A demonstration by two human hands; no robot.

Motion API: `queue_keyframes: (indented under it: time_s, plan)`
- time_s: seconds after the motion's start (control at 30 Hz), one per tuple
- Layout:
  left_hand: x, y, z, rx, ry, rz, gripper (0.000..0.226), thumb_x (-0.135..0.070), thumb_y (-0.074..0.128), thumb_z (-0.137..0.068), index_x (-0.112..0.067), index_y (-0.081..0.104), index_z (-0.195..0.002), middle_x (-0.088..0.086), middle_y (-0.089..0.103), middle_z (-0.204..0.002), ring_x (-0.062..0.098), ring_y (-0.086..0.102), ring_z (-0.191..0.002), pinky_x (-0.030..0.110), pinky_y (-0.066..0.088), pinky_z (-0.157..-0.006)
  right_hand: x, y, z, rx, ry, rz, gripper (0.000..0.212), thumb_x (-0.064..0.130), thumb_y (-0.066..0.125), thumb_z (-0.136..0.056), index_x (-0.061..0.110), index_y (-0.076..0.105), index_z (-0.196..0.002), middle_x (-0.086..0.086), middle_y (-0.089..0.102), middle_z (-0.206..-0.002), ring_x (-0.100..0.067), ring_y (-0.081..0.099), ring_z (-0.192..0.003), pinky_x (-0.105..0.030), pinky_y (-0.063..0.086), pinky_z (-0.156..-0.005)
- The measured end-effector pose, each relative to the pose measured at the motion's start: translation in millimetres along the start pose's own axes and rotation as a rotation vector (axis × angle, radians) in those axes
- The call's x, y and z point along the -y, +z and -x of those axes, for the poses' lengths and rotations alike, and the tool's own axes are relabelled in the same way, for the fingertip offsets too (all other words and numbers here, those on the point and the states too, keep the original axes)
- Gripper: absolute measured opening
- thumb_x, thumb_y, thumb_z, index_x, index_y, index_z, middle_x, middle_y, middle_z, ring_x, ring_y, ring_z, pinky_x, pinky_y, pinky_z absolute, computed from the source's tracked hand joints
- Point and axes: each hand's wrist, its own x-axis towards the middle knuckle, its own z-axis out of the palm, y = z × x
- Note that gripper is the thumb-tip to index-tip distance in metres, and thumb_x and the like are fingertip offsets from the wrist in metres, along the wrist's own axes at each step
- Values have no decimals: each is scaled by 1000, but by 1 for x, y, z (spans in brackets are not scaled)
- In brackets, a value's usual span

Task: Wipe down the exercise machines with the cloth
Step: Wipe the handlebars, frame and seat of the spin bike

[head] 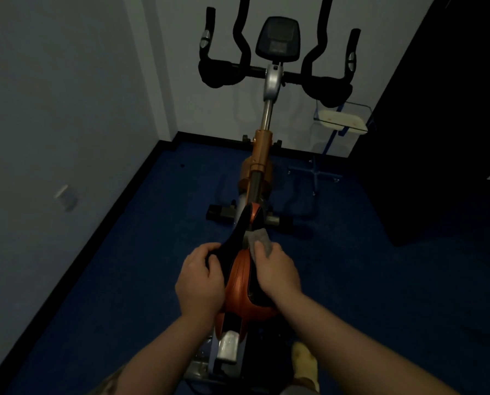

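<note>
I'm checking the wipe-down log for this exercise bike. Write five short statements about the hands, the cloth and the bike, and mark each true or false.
1. The right hand holds the grey cloth against the orange and black bike saddle. True.
2. The left hand rests on the black handlebars. False: it grips the saddle's left edge.
3. The dark console screen sits above the middle of the handlebars. True.
4. The cloth is draped over the console. False: it lies on the saddle under the right hand's fingers.
5. The floor under the bike is red tile. False: it is blue carpet.
</note>
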Motion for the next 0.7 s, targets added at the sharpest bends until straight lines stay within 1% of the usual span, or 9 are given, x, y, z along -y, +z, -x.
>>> queue_keyframes:
  time_s: [0.03, 0.1, 0.17, 0.27, 0.33, 0.47, 0.53, 0.67, 0.7]
  plan:
    - [0, 0, 0, 1, -3, 1, 26, -13, 47, -95, -26, 64, -110, -12, 62, -101, 9, 58, -95, 36, 50, -78, -2, 4, 10, -39, -47, 30, 50, 49, 32, -99, 17, 44, -134, -4, 53, -129, -17, 52, -104, -31, 43, -81]
    - [0, 0, 0, -1, 2, 10, 26, -13, 47, -95, -26, 64, -110, -12, 62, -100, 9, 58, -95, 36, 50, -77, -9, 11, 42, -130, -186, 94, 57, 50, 36, -96, 22, 31, -146, 4, 37, -144, -14, 41, -125, -32, 42, -97]
    - [1, 1, -1, -4, 8, 17, 26, -13, 47, -95, -26, 64, -110, -12, 63, -101, 9, 59, -94, 36, 51, -77, -16, 12, 48, -166, -269, 97, 61, 50, 36, -96, 24, 24, -149, 7, 31, -147, -13, 35, -130, -31, 39, -103]
    - [1, 1, -1, 2, -5, 6, 26, -14, 46, -95, -27, 64, -110, -12, 63, -101, 9, 59, -95, 37, 51, -78, -6, 10, 4, -79, -139, 93, 56, 49, 33, -98, 19, 33, -144, -3, 48, -136, -20, 51, -115, -35, 46, -91]
    - [1, 1, -1, 4, -12, 8, 27, -15, 46, -95, -27, 64, -110, -13, 63, -102, 9, 59, -96, 39, 52, -79, 4, 9, -9, -42, -57, 103, 56, 48, 30, -99, 14, 34, -143, -8, 52, -131, -23, 55, -111, -32, 45, -83]
    - [1, 1, 0, 7, -8, 17, 27, -14, 47, -95, -28, 64, -110, -12, 63, -103, 9, 58, -98, 38, 51, -80, -5, 12, 33, -128, -244, 206, 64, 51, 35, -97, 19, 21, -150, 1, 34, -145, -19, 40, -125, -36, 42, -99]
    - [2, 1, -1, 3, -5, 14, 27, -14, 47, -95, -29, 64, -110, -11, 63, -104, 9, 58, -97, 37, 51, -80, -11, 11, 31, -105, -289, 189, 65, 51, 35, -97, 20, 19, -151, 2, 33, -146, -19, 39, -127, -36, 41, -101]
    - [4, 2, -2, 6, -2, 12, 26, -15, 46, -95, -30, 63, -109, -13, 63, -102, 8, 58, -96, 39, 51, -81, 4, 10, -13, -32, -59, 124, 60, 49, 30, -99, 14, 27, -148, -9, 50, -135, -26, 54, -113, -35, 45, -86]
    - [4, 2, -1, 4, 3, 15, 26, -15, 46, -95, -29, 63, -109, -14, 62, -101, 8, 58, -96, 39, 51, -80, 5, 11, -11, -42, -55, 126, 59, 49, 30, -99, 14, 28, -147, -9, 50, -134, -26, 54, -113, -35, 45, -85]
